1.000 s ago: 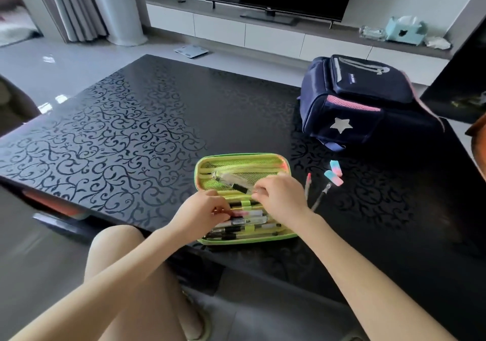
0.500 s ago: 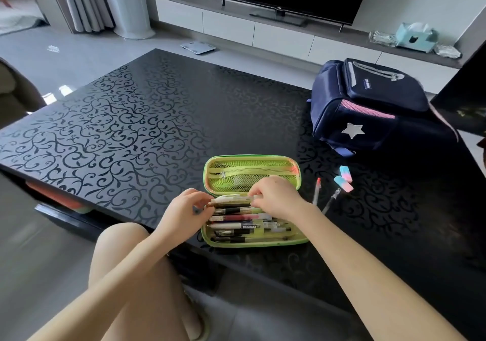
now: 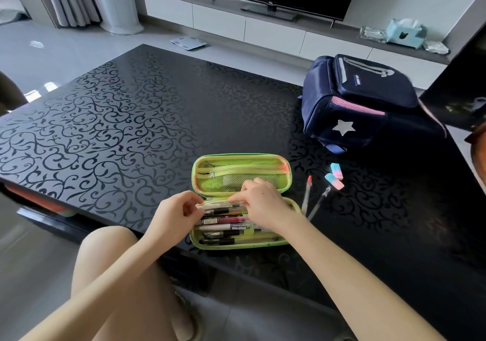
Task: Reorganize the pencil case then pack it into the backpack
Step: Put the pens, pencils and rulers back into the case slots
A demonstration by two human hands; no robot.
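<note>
white pen [image 3: 221, 205] moved off lid into pencil case [image 3: 242, 167] tray | left hand [image 3: 173, 217] fingers pinch its end | right hand [image 3: 263, 208] fingers curled on it | two loose pens [image 3: 306, 196] just right of them

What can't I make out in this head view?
Head view only:
Pens' right ends in the open green zip pencil case: covered by the right hand.
Mesh pocket contents in its lid: blurred behind mesh.
Navy fabric backpack main opening: faces away.
Left hand grip on the white pen: curled fingers hide contact.
Orange object: cut off by right edge.
</note>
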